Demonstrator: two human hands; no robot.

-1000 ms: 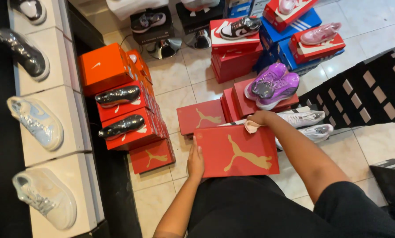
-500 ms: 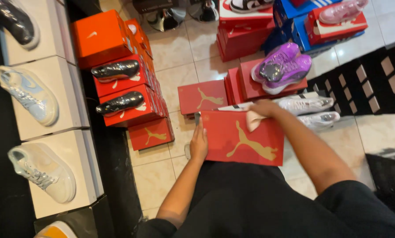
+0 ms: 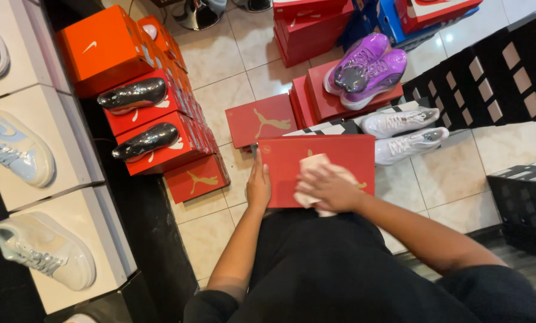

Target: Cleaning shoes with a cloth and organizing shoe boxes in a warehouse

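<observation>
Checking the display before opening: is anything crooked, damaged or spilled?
Nothing stands out. The left hand steadies a red shoebox while the right hand presses a pale cloth on its lid; nearby shoes sit upright.

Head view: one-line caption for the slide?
Left hand steadies a red shoebox on the lap while the right hand presses a pale cloth on its lid.

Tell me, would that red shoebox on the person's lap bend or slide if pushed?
The red shoebox looks like stiff cardboard, so it probably keeps its shape. Its smooth lid may slide on the lap; the left hand steadies its edge while the right hand presses a cloth.
</observation>
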